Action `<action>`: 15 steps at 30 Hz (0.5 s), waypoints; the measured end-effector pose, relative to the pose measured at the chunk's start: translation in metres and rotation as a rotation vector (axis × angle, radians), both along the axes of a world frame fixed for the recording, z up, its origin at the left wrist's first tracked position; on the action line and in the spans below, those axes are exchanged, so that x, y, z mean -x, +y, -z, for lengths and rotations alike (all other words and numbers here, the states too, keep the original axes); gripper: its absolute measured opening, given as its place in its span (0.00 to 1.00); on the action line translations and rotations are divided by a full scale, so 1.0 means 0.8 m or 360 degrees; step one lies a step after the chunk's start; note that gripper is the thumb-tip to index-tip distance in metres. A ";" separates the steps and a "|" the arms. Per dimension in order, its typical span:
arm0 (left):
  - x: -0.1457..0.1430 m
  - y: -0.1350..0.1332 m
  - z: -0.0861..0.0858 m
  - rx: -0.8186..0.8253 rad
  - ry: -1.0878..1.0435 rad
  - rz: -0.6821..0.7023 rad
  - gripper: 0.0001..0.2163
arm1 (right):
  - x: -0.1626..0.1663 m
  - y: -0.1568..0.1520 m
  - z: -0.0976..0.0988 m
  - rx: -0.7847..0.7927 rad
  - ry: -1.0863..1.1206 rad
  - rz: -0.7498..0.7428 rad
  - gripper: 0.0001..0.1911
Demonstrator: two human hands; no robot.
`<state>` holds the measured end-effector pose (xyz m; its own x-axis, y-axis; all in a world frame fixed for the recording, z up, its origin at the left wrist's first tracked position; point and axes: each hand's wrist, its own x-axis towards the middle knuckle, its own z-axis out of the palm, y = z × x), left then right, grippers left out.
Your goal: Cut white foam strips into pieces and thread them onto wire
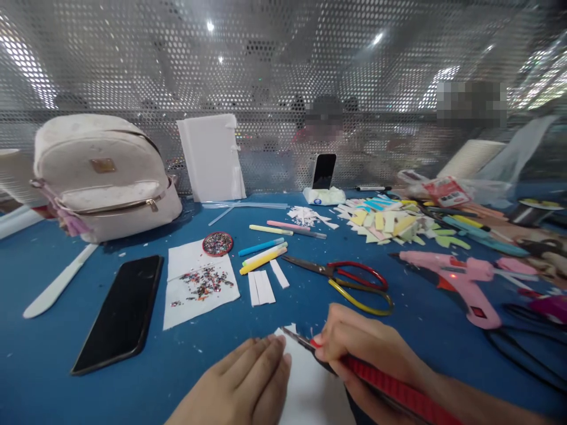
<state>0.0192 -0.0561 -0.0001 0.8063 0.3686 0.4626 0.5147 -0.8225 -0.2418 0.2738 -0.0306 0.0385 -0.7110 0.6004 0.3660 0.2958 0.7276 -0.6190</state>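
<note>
My right hand (358,348) grips a red utility knife (398,386), its blade pointing left over the far end of a white sheet (310,392). Lying flat along the sheet's left side, my left hand (248,378) has its fingers stretched out close to the blade tip. Whether the sheet is paper or thin board I cannot tell. Beyond the hands are several narrow white strips (262,288) and a pair of scissors (336,274) with red and yellow handles, blades toward the left.
A pink glue gun (456,274) lies on the right, its cord trailing. Pale cut pieces (385,221) are heaped behind. Several markers (263,257) lie mid-table. On the left are a phone (121,313), a paper with glitter (177,307) and a backpack (106,177).
</note>
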 end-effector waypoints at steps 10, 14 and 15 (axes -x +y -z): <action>0.000 -0.001 -0.003 0.0055 0.0014 0.0014 0.18 | 0.002 -0.015 -0.010 -0.0031 -0.0092 0.0184 0.07; 0.000 -0.004 -0.002 0.0088 0.0000 0.0018 0.18 | 0.002 -0.029 -0.015 -0.0009 -0.0091 0.0277 0.07; 0.000 -0.004 -0.001 0.0096 0.0008 0.0022 0.18 | 0.002 -0.032 -0.016 -0.0017 -0.0086 0.0308 0.08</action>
